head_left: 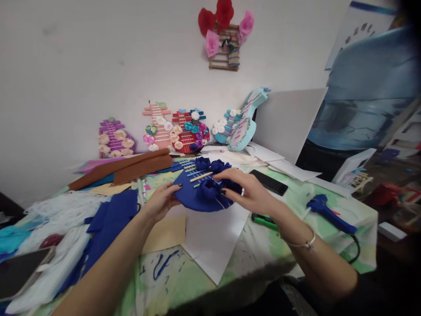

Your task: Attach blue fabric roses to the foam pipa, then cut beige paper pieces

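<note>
A blue lute-shaped craft (194, 199) with a rounded body, pale strips across it and dark blue fabric flowers is held over the table. My left hand (164, 197) grips its left edge, thumb on top and fingers beneath. On the right part of the body, the fingers of my right hand (241, 188) are closed around the front blue flower (210, 189). Two more blue flowers (210, 164) sit along the far edge. Below the craft lie a white sheet (213, 245) and a tan piece of paper (167, 235).
A blue glue gun (330, 215) with a cord rests at the right. Near my right hand lie a black phone (269, 182) and a green-edged item (265, 221). Blue fabric (113, 217) and brown rolls (141, 166) are at left. Finished lute crafts (158, 127) lean on the wall.
</note>
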Tool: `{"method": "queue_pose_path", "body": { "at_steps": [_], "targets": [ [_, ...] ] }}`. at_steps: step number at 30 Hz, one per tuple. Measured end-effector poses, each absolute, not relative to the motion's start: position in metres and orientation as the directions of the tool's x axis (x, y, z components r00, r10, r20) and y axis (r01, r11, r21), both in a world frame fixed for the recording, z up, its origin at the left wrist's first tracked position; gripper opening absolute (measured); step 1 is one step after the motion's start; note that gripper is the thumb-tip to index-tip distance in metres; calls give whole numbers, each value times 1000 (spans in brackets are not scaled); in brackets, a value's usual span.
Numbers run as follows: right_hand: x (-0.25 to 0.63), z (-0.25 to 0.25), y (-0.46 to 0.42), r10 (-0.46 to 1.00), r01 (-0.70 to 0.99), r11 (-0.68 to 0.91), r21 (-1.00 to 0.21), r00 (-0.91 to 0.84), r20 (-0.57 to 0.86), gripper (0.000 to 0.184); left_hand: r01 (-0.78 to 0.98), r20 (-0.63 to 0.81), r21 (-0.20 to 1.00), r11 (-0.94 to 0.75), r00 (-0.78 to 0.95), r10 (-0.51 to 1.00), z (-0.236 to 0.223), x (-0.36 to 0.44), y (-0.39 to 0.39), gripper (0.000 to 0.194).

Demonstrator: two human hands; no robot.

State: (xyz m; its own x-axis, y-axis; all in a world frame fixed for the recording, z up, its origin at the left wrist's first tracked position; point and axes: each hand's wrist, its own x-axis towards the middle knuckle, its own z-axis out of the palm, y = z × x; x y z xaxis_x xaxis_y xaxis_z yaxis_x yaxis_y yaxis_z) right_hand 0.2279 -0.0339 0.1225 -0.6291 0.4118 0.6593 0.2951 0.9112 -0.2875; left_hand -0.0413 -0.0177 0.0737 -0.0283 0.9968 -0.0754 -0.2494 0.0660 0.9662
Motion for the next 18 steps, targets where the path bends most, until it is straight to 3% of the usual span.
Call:
{"method": "queue_pose_path", "body": {
  "at_steps": [3, 9, 14, 18],
  "targets": [
    [219, 164, -18, 305, 210, 952, -222, -691, 655, 26, -296, -33, 955, 1, -103, 994, 107, -41, -11, 14],
    [215, 216, -21, 224, 234, 969, -83, -679, 699, 31, -442, -24, 896, -27, -108, 994, 167, -31, -10, 15],
    [219, 220, -27, 267, 340, 940, -35, -665, 698, 34, -410, 15, 910, -55, -100, 995, 174, -24, -11, 22],
    [213, 210, -21, 299, 367, 930, -30, -703, 645, 25, -330, -9, 943, -35, -133, 991, 164, -26, -5, 23]
  ]
}}
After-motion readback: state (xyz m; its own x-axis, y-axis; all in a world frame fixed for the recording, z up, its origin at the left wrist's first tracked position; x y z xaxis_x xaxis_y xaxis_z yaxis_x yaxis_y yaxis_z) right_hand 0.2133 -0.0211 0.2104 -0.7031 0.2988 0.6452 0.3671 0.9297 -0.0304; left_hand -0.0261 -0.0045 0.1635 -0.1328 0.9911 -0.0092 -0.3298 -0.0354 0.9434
